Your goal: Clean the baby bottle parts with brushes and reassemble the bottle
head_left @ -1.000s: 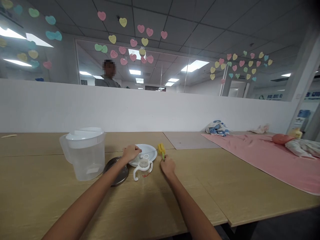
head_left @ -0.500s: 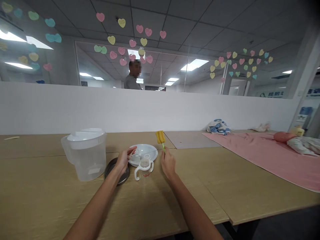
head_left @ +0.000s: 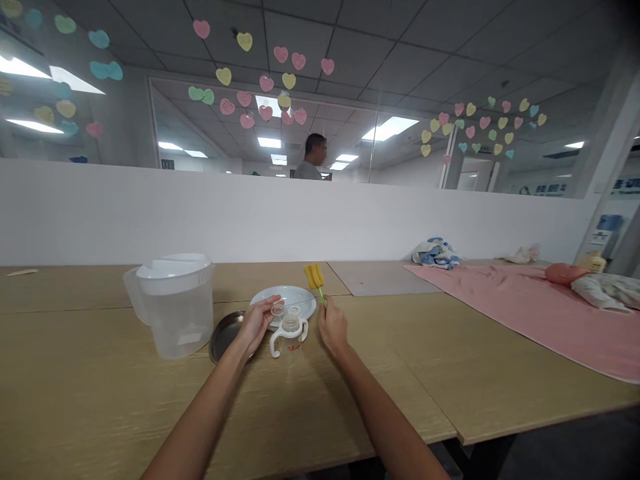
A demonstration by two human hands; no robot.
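Note:
My right hand [head_left: 333, 325] is closed round the green handle of a sponge brush [head_left: 315, 276], its yellow head pointing up and left. Over the left part of a white plate [head_left: 306, 301], my left hand [head_left: 260, 320] pinches a small clear cup-like piece [head_left: 277, 310]. Another small clear piece lies on the plate. Between my hands, in front of the plate, a clear bottle [head_left: 290, 341] stands upright with a white two-handled ring round its neck. Partly under my left forearm sits a round dark metal dish [head_left: 223, 337].
A large lidded plastic pitcher [head_left: 181, 313] stands at the left. On the right are a pink cloth [head_left: 500, 307], a doll [head_left: 565, 273] and a crumpled blue-white cloth [head_left: 436, 254]. A person [head_left: 311, 160] shows behind the glass.
My left hand has moved slightly right with the clear piece. The brush head has shifted left and tilted more. The person behind the glass has moved right.

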